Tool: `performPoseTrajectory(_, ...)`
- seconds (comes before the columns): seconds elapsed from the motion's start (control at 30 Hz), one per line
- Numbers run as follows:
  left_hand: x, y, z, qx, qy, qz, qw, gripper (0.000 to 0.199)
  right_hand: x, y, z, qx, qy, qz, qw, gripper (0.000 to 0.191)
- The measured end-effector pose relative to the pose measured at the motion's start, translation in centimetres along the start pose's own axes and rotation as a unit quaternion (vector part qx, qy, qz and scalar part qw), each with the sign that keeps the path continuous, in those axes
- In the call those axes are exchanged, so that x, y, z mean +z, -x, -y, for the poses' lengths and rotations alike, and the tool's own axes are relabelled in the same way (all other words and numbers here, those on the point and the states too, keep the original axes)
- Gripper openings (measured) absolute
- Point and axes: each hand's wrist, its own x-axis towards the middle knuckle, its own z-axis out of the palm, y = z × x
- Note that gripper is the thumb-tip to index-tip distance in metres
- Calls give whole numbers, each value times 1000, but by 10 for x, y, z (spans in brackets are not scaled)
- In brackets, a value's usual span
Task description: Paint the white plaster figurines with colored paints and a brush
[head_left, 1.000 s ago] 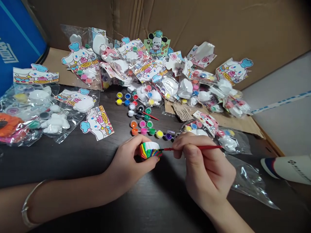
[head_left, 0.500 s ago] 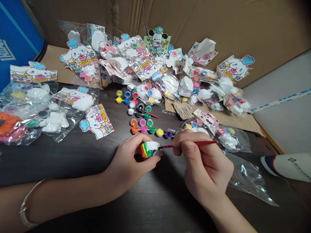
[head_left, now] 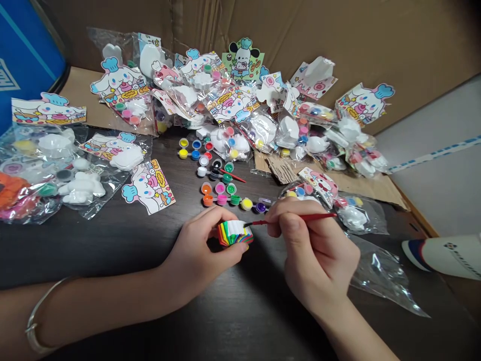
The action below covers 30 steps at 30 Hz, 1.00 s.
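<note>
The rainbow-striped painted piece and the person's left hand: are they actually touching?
Touching. The head view shows the left hand gripping the rainbow-striped painted piece, its fingers and thumb closed around the piece's sides.

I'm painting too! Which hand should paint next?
Probably the right hand: it holds the red paintbrush at the white patch, while the left hand grips the rainbow-striped piece.

Your left hand (head_left: 199, 255) and right hand (head_left: 319, 260) are bare, with short nails, and no sleeve covers either forearm. A thin silver bangle (head_left: 37, 306) circles your left forearm (head_left: 105, 303), with a thicker section on its lower curve, possibly a clasp, though that's hard to make out.
</note>
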Motion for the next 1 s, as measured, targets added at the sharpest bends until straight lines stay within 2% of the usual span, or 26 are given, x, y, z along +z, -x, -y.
performPoseTrajectory(0.37,0,2,-2,28,-13,4,1000,7,0,-1,-3,-6,4,-5,1000,18)
performPoseTrajectory(0.53,0,2,-5,7,-6,16,1000,7,-1,-1,-1,-28,-69,-28,997,18)
performPoseTrajectory(0.63,0,2,-5,-2,3,19,1000,7,-2,0,0,-50,-103,-20,993,17)
performPoseTrajectory(0.77,1,1,-3,2,7,19,1000,7,-2,0,0,-76,-82,-1,994,17)
performPoseTrajectory(1.0,0,3,-4,11,4,18,1000,7,-2,1,0,-75,-52,3,996,17)
